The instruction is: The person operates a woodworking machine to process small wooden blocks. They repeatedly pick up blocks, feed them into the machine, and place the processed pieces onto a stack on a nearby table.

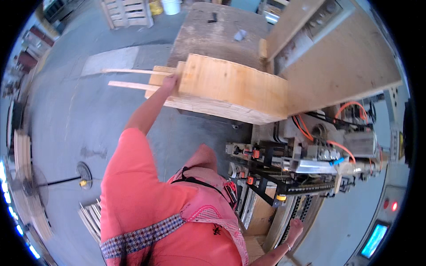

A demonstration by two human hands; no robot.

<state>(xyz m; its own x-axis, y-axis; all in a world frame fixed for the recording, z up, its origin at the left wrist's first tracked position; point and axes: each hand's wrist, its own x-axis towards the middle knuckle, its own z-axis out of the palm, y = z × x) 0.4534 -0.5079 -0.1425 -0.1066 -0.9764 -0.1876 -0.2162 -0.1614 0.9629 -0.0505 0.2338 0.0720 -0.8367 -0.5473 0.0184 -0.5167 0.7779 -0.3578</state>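
My left hand (170,81) reaches out to the left end of a stack of pale wooden boards (230,84). Its fingers curl round the end of a board (180,73) there, though the fingertips are partly hidden. Beside that hand, two thin wooden strips (133,85) jut out to the left past the stack. My right hand (295,229) is low on the right, above the chain rail (306,205) of a machine. Its fingers are curled in, and I see nothing in them.
The stack lies along a worn table (199,40), against a tall wooden panel (341,66). Clamps and orange hoses (341,148) crowd the machine at right, near a lit screen (374,240). A fan (83,175) and a pallet (128,12) stand on the floor.
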